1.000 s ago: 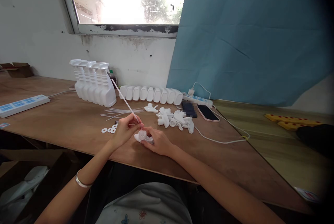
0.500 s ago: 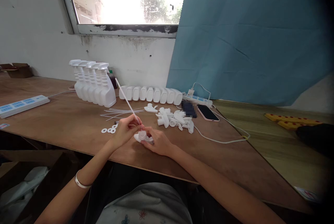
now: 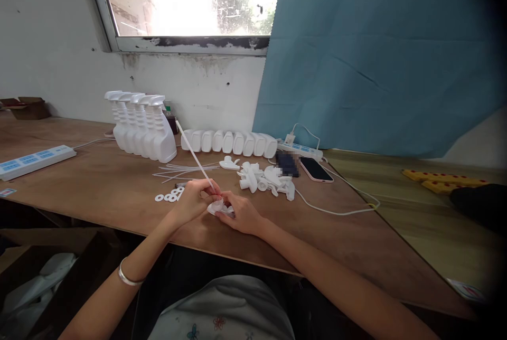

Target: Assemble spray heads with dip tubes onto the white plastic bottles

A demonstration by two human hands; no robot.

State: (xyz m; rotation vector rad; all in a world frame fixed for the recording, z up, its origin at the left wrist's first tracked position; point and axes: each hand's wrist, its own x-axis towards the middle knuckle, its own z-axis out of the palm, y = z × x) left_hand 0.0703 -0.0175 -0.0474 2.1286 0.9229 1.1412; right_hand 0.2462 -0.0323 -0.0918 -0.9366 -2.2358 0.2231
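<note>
My left hand (image 3: 198,198) is closed round the lower part of a thin white dip tube (image 3: 194,155), which slants up and to the left. My right hand (image 3: 242,214) grips a white spray-bottle trigger head (image 3: 216,208) low over the table's front edge. The two hands touch at the fingertips, and the tube's lower end is hidden there, so I cannot tell how it meets the head. Left of my left hand lie several white ring washers (image 3: 169,197). Behind it are several loose dip tubes (image 3: 178,172).
A pile of white trigger heads (image 3: 269,179) lies right of centre, with a phone (image 3: 316,169) beyond. White spray bottles (image 3: 142,129) stand at the left; more bottles (image 3: 227,142) lie along the wall. Power strips (image 3: 37,161) and a white cable (image 3: 336,214) flank the work area.
My left hand has shifted slightly right and closer to my right hand, covering more of the trigger head. The tube's upper end has dropped slightly.
</note>
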